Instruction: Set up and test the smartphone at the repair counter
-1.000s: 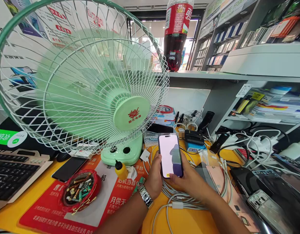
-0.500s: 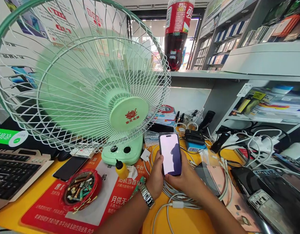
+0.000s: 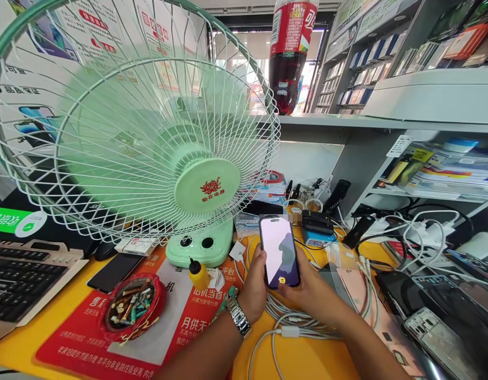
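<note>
A smartphone with a lit pale screen is held upright over the middle of the desk. Its left edge rests in my left hand, which wears a silver watch. My right hand grips the lower right side, and its thumb lies at the bottom of the screen near a small yellow icon. Beneath the hands lies a bundle of white cables. Left of my left hand stand a yellow bottle with a black tip and a red ashtray full of cigarette butts.
A green fan fills the left and centre. A keyboard and a dark phone lie left. Cables, a black telephone and phone parts crowd the right. A cola bottle stands on the shelf above.
My right thumb has moved right along the lower screen, and a yellow icon now shows there. The phone has shifted very slightly to the right. The fan head has turned a little left.
</note>
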{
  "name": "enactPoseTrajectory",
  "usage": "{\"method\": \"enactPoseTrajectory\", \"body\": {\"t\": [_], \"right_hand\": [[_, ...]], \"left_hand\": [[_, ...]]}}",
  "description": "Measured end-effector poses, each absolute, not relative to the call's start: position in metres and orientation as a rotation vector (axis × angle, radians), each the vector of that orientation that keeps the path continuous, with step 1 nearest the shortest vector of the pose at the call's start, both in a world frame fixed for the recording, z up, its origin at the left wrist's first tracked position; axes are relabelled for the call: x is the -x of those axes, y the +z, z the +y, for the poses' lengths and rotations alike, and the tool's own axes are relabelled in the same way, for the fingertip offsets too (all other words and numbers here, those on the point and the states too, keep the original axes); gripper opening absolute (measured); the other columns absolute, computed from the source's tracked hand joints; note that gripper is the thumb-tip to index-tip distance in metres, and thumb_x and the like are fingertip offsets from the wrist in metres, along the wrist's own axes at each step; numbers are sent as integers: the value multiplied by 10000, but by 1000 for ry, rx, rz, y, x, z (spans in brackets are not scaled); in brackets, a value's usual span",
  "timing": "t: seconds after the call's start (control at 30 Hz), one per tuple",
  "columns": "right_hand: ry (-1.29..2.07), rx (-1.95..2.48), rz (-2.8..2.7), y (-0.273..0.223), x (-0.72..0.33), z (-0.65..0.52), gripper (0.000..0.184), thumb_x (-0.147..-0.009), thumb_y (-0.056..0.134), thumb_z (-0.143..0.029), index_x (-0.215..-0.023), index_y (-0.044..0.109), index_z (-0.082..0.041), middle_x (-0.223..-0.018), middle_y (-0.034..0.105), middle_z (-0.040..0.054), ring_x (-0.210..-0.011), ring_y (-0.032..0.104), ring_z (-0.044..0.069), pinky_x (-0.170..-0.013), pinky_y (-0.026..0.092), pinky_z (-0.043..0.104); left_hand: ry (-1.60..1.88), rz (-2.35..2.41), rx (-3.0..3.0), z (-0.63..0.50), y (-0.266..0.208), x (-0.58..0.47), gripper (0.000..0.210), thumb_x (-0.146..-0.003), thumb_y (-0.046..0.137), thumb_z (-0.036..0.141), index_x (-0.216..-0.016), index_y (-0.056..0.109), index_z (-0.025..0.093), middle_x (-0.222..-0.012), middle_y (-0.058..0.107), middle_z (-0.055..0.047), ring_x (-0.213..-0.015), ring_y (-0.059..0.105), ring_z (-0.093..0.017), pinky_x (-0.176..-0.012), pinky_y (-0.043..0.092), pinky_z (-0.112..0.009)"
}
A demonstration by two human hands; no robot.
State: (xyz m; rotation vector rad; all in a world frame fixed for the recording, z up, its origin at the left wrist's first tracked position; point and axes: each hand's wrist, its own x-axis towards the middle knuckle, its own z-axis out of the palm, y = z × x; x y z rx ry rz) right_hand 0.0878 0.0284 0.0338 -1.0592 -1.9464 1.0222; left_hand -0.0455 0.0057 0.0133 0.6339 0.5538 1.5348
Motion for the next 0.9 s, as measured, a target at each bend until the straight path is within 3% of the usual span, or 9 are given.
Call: {"method": "enactPoseTrajectory", "body": {"t": [0.03,0.13,0.2,0.27,0.37,0.43,0.6,0.73,0.9], "right_hand": [[1019,1072,-1927,33,-87,29,703,-712,642,-184,-1360,370,-204,-1156,605,77,-981,596,215,-805,513,319],[1016,1134,-1836,31,-88,33,335,-829,557,-300,-1142,540,-180,-959,643,58,-810,617,195,-683,522,295],[1020,1159,-1808,32,-90,35,250,-888,470,-341,-1042,581,-179,-875,639,48,-748,612,185,-622,509,279],[1019,1155,-1837,34,-90,34,283,-866,502,-308,-1116,558,-189,-921,639,47,-795,615,189,-651,510,280],[1011,1132,-1935,34,-87,29,653,-722,651,-214,-1322,395,-220,-1078,623,54,-902,612,205,-747,516,306],[940,1173,-1942,31,-84,27,731,-670,697,-220,-1327,379,-207,-1094,619,69,-904,611,217,-755,517,323],[785,1326,-1723,21,-83,36,301,-828,555,-416,-1006,584,-174,-870,643,66,-763,614,224,-656,515,328],[842,1281,-1741,22,-86,37,294,-839,536,-387,-1047,581,-183,-909,639,68,-801,612,225,-680,515,327],[955,1205,-1889,26,-83,29,769,-653,705,-226,-1340,361,-186,-1058,621,71,-858,600,211,-738,511,334]], "left_hand": [[1538,558,-645,6,13,45,465,-905,475,433,-1318,488,219,-1212,616,-65,-1111,557,-240,-931,456,-356],[1486,598,-690,4,15,45,464,-896,488,456,-1302,501,232,-1194,622,-60,-1053,588,-238,-889,482,-361],[1456,611,-698,3,16,46,475,-888,493,477,-1296,505,235,-1171,631,-59,-1016,604,-240,-857,499,-366],[1460,593,-681,3,17,46,479,-892,483,479,-1301,501,230,-1155,638,-61,-1020,601,-243,-867,492,-371],[1524,553,-685,6,15,46,445,-918,450,426,-1308,494,216,-1197,620,-62,-1107,556,-239,-948,438,-367],[1558,552,-745,7,13,46,419,-931,436,387,-1305,500,208,-1237,598,-64,-1158,520,-236,-989,401,-358],[1442,617,-875,3,11,46,425,-935,424,426,-1303,501,229,-1251,580,-66,-1155,513,-247,-972,420,-372],[1390,640,-839,2,12,46,429,-925,430,449,-1291,495,233,-1210,596,-65,-1132,523,-255,-920,463,-383],[1531,600,-802,6,13,45,384,-931,430,410,-1229,544,197,-1197,601,-73,-1147,509,-243,-964,431,-364]]}}
